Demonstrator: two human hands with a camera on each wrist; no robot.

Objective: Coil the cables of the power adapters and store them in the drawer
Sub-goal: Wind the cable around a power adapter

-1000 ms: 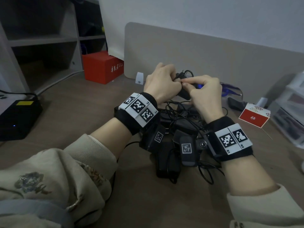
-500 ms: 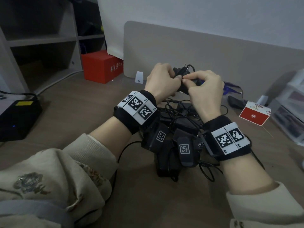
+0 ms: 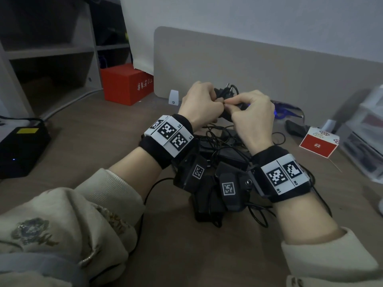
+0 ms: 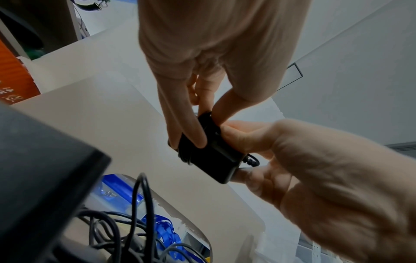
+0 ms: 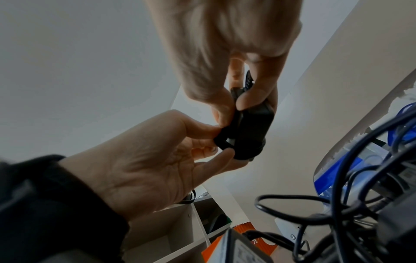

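Note:
Both hands hold one black power adapter [image 3: 224, 94] above the desk, its plug prongs pointing up. My left hand [image 3: 215, 100] grips the adapter body [image 4: 211, 156] between thumb and fingers. My right hand [image 3: 230, 104] pinches a loop of the black cable wound around the adapter [image 5: 249, 131] at its end. A tangled pile of several more black adapters and cables [image 3: 217, 154] lies on the desk under my wrists. A clear plastic drawer unit [image 3: 369, 137] stands at the right edge, blurred.
A beige divider panel [image 3: 269, 75] backs the desk. A red box [image 3: 126, 83] sits at the back left, a black device [image 3: 20, 146] at the far left, a small red-and-white box [image 3: 317, 143] to the right. Blue items [image 3: 286, 110] lie behind the pile.
Both hands have risen a little with the adapter. The right fingers have shifted along the wound cable; the plug prongs now stick up between the hands.

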